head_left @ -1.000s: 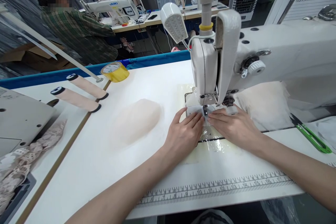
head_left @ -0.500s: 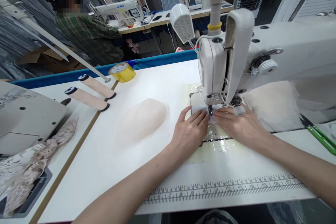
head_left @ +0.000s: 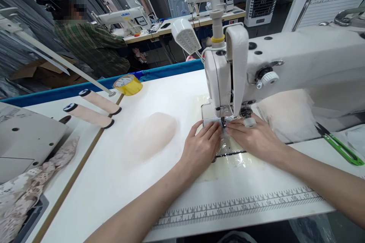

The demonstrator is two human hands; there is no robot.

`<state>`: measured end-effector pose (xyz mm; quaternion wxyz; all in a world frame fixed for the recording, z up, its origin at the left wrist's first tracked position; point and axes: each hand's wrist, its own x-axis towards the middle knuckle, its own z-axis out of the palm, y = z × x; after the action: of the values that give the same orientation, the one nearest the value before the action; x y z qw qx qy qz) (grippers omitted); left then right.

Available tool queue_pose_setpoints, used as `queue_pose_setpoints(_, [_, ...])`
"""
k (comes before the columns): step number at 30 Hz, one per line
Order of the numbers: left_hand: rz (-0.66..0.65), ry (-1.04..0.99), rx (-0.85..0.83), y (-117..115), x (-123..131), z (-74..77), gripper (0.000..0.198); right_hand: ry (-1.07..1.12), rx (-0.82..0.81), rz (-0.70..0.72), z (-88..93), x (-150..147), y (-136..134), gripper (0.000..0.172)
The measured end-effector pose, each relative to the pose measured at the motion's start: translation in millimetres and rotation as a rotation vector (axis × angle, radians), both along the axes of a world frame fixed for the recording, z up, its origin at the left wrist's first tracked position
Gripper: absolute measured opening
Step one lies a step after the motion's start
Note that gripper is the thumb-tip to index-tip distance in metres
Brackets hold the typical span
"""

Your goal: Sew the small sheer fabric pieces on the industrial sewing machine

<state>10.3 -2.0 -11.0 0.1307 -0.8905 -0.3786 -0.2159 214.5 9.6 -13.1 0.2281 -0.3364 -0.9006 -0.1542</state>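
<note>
My left hand [head_left: 202, 146] lies flat on the sewing machine's bed, just left of the presser foot [head_left: 223, 122], fingers outstretched and close together. From the other side my right hand [head_left: 252, 136] reaches in under the machine head, its fingers straight and their tips beside the foot. Both sets of fingertips press on a small pale piece of fabric [head_left: 211, 120], mostly covered by the hands. The white sewing machine [head_left: 222, 76] stands over them. Clear film [head_left: 235, 148] covers the bed plate. A sheer beige fabric piece [head_left: 159, 133] rests on the table to the left.
Beige thread spools [head_left: 89, 115] and yellow tape [head_left: 129, 85] sit at the left. Lace [head_left: 37, 182] hangs beside another machine. Sheer fabric [head_left: 285, 115] and green thread snips [head_left: 339, 148] lie right. A printed ruler [head_left: 228, 210] runs along the front edge. A person [head_left: 88, 41] works behind.
The whole view has shifted slightly, with the machine and hands now a little further left and lower. Both hands keep their places by the presser foot.
</note>
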Motion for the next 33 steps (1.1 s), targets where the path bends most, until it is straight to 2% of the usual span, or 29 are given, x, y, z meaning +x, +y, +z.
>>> queue_pose_setpoints(6, [0.065, 0.061, -0.039, -2, -1, 5.7, 0.045, 0.058, -0.002, 0.021, 5.2, 0, -2, 0.03])
queue_pose_setpoints(10, [0.069, 0.057, 0.078, -7, -2, 16.8, 0.026, 0.097, 0.066, 0.034, 10.0, -1, -6, 0.034])
queue_pose_setpoints(13, [0.012, 0.003, 0.077, -6, -2, 20.2, 0.02, 0.123, 0.085, 0.045, 11.5, -4, -13, 0.032])
queue_pose_setpoints(15, [-0.044, -0.051, 0.005, -3, -3, 18.8, 0.015, 0.131, 0.055, 0.054, 10.3, -8, -16, 0.03])
queue_pose_setpoints(17, [-0.084, -0.096, -0.105, -1, -3, 16.7, 0.021, 0.118, 0.005, 0.051, 7.9, -10, -19, 0.028])
queue_pose_setpoints(22, [-0.068, -0.199, -0.344, 1, -6, 17.2, 0.023, 0.019, -0.088, -0.051, 4.4, -6, -18, 0.024])
queue_pose_setpoints(27, [-0.103, -0.13, -0.316, 4, -6, 15.7, 0.027, 0.011, -0.084, -0.095, 3.4, -4, -18, 0.025])
queue_pose_setpoints(33, [-0.117, -0.048, -0.263, 2, -4, 7.7, 0.031, -0.027, -0.152, -0.167, 1.5, -4, -14, 0.023])
